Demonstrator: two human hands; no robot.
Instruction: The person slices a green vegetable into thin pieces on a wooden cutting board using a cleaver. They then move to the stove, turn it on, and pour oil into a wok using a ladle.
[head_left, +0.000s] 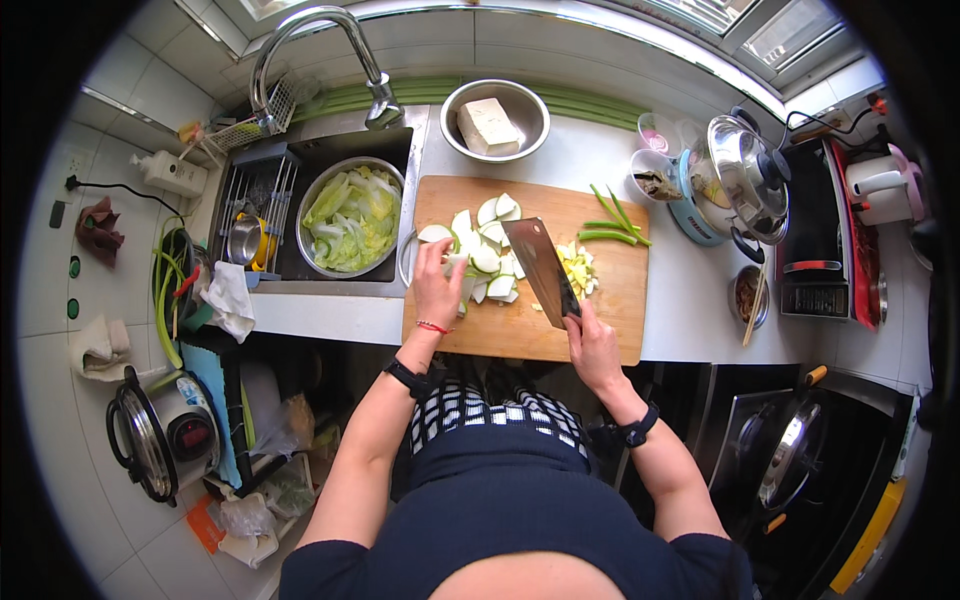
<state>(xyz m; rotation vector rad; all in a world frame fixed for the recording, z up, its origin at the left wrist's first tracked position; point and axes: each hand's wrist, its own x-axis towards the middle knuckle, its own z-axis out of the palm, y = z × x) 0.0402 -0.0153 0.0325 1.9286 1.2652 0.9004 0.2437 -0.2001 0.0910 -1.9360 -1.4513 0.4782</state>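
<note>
My right hand (596, 345) grips the handle of a cleaver (541, 270), whose broad blade slants up and left over a wooden cutting board (525, 337). My left hand (437, 285) is at the left of the board, thumb and fingers apart at the edge of a heap of pale, green-skinned vegetable slices (486, 259). Whether a slice is pinched between them is hard to see. Right of the blade lies a small pile of chopped yellowish-white pieces (579, 268), perhaps ginger and garlic. Several green onion lengths (615, 225) rest near the board's upper right corner.
Behind the board stands a steel bowl (536, 139) holding a tofu block (487, 127). Left, a sink (352, 146) contains a basin (301, 244) of cut cabbage leaves (352, 217). A lidded pot (705, 191), chopsticks (754, 307) on a small bowl, and a microwave oven (814, 232) stand right.
</note>
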